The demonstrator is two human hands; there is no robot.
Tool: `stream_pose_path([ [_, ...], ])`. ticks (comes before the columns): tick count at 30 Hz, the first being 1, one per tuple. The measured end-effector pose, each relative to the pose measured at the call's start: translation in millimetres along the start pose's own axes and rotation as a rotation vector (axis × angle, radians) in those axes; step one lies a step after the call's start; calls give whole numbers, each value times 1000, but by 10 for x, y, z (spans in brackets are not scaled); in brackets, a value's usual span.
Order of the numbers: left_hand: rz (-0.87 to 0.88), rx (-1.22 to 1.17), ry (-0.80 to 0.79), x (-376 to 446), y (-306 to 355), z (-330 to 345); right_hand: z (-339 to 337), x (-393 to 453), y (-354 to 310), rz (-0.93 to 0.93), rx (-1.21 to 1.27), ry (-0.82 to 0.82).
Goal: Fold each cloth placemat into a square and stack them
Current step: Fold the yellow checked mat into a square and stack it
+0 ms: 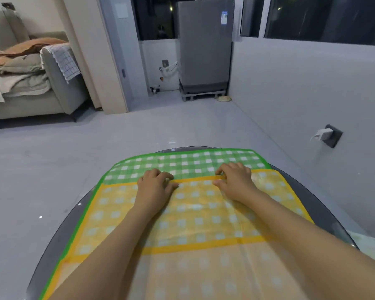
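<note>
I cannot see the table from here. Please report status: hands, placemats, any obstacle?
Left hand and right hand pinching far edge of yellow placemat. Green placemat underneath, unfolded. Nothing in the way.

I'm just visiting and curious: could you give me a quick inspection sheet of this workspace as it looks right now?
Surface: round dark glass table, mostly covered.
Job's things: green checked placemat at the bottom, yellow checked placemat on it, orange checked placemat nearest; all unfolded.
Clutter: nothing seen.
Hands: left hand and right hand pinch the yellow placemat's far edge.
Cables: white charger in a wall socket.
Surroundings: sofa with bedding, grey appliance, dark windows.
</note>
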State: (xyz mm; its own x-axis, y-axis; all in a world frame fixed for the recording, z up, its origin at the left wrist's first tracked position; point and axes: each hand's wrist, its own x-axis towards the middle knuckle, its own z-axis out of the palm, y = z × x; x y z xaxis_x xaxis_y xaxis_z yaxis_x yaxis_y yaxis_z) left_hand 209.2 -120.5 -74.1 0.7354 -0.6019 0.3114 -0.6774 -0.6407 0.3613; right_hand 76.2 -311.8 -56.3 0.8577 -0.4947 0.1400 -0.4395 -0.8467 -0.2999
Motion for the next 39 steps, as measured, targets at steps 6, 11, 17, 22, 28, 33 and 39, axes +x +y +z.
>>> stream_pose_path([
  [6,-22,-100,68,-16,59,-129,-44,-101,-4,-34,92,161],
  [11,51,-151,85,-108,235,-603,-434,-307,-57,-82,98,247],
  [17,125,-154,137,-572,537,-1274,-1030,-835,-238,-218,42,369],
  [22,183,-156,76,-1215,693,-1699,-1318,-1506,-339,-368,39,403],
  [28,155,-279,-62,-1990,692,-1715,-1252,-2237,-269,-408,88,168],
  [33,86,-301,-169,-2396,621,-1471,-978,-2584,-211,-383,109,-60],
  [39,55,-237,-235,-2603,582,-1298,-692,-2772,-124,-291,130,-158],
])
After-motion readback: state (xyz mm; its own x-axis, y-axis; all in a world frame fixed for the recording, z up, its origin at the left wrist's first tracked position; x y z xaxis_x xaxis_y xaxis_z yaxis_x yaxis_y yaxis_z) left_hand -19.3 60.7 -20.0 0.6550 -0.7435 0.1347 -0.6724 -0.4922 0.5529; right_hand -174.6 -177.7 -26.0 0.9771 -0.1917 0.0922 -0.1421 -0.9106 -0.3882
